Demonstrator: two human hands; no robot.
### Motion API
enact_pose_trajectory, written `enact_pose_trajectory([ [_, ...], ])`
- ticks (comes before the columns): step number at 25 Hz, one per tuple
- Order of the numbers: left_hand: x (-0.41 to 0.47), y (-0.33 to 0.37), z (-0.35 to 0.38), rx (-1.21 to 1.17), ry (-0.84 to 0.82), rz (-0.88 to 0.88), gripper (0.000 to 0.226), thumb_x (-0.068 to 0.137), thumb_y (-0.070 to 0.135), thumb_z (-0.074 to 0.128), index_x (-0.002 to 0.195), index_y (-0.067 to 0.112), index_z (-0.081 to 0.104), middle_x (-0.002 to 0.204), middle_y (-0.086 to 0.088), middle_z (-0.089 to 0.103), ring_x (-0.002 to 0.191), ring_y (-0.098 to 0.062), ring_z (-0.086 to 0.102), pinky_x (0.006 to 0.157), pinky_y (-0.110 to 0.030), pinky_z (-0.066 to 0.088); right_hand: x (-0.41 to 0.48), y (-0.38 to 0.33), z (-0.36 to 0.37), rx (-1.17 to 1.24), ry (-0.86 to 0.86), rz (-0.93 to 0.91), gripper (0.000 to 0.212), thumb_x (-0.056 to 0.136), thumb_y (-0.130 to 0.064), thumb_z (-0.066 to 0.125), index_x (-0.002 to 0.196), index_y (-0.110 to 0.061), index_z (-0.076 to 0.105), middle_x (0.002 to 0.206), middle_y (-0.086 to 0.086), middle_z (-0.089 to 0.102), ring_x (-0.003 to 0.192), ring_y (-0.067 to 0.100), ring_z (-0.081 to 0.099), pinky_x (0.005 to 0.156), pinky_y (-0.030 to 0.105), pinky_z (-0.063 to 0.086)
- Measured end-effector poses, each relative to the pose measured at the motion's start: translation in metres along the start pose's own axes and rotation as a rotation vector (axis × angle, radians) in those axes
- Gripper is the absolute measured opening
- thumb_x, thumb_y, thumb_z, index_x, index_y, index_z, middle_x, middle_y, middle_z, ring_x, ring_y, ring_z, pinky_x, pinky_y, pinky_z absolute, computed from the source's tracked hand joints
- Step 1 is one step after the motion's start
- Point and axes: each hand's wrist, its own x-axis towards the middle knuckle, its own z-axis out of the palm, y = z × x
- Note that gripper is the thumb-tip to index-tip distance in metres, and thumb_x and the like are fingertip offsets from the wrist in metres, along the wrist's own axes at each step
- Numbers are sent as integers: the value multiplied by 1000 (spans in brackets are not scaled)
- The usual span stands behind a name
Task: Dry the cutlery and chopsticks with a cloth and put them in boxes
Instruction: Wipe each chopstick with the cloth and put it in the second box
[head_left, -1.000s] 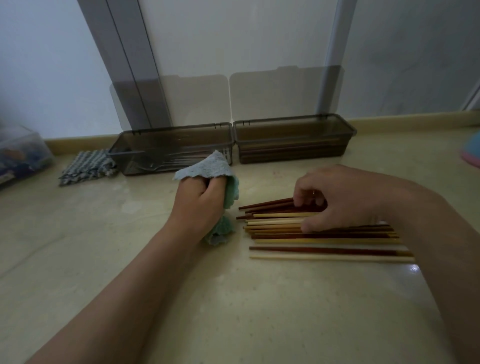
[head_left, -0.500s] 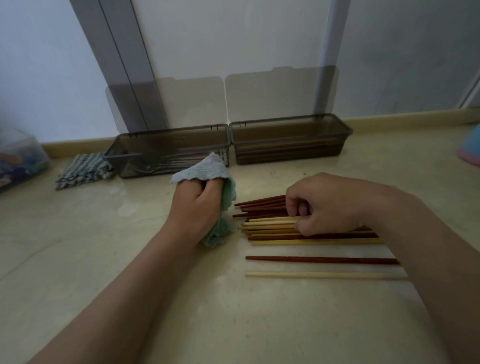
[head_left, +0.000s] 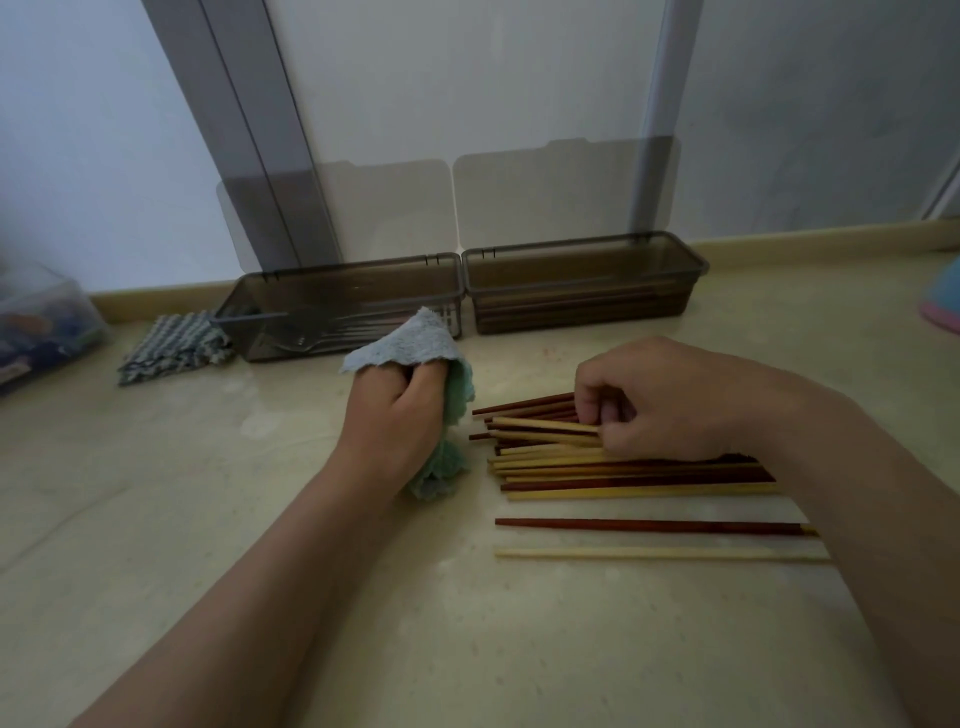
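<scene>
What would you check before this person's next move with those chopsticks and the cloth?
1. Cloth in hand: ok. The left hand grips the cloth.
2. Chopsticks picked up: ok. The right hand pinches pale chopsticks at the top of the pile.
3. How many it pinches: cannot tell.
4. Box ready: ok. The right box has its lid up, with chopsticks inside.
5. Pinched chopsticks dry: cannot tell.
6. Counter finished: not ok. The pile and two stray chopsticks lie unboxed.
</scene>
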Motion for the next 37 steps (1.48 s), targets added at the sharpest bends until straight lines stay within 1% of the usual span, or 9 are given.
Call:
enact_pose_trajectory([
  [5,-5,13,-3,-110,-26,-33,26,101,22,37,87,16,58,85,-8,60,72,-7,60,65,-26,51,0,3,-2,125,300,-109,19,95,-16,61,95,-35,63,89,-18,60,83,-4,56,67,15,43],
  [8,-11,24,0,-147,-78,-62,27,101,17,34,83,27,51,80,3,53,59,7,53,56,-9,46,5,-10,8,217,327,-179,16,97,-18,59,104,-31,65,94,-17,59,88,1,56,71,18,47],
  [12,-6,26,1,-192,71,-123,29,101,18,35,81,20,55,74,0,58,54,-2,55,48,-15,46,7,-25,18,277,307,-222,17,99,-20,56,110,-29,67,88,-9,61,80,10,59,67,27,52],
  [16,11,24,-10,-450,349,-285,45,101,36,36,74,16,66,68,-2,65,56,-14,54,56,-30,46,4,-11,5,264,220,-94,19,102,-24,52,104,-29,70,73,-6,66,65,12,61,63,30,53],
  [21,7,22,-5,-436,357,-323,51,99,37,32,75,18,73,75,-9,60,67,-23,51,63,-36,43,10,-25,20,327,275,-162,22,101,-21,53,88,-31,69,65,-7,61,61,9,57,66,35,55],
  [27,4,33,-6,-468,442,-335,47,100,31,35,65,22,65,66,-2,58,56,-15,51,53,-28,44,12,-42,37,422,258,-148,38,102,-20,52,68,-36,59,83,1,71,90,23,68,83,50,55],
  [29,4,35,-6,-471,457,-316,45,100,29,35,66,22,63,63,2,58,53,-11,52,50,-23,45,12,-44,40,451,263,-154,36,102,-19,52,71,-35,61,81,0,71,87,19,68,80,45,56],
  [32,6,31,-6,-489,503,-302,41,100,28,35,69,20,60,60,6,59,50,-6,52,48,-17,44,14,-50,45,516,217,-136,24,103,-19,52,89,-24,70,69,-5,65,57,2,54,57,25,49],
  [37,5,30,-4,-449,503,-263,34,101,23,33,74,19,54,62,7,56,42,0,47,42,-12,39,16,-55,51,562,198,-117,23,103,-19,50,92,-18,70,65,-5,62,52,0,50,53,19,42],
])
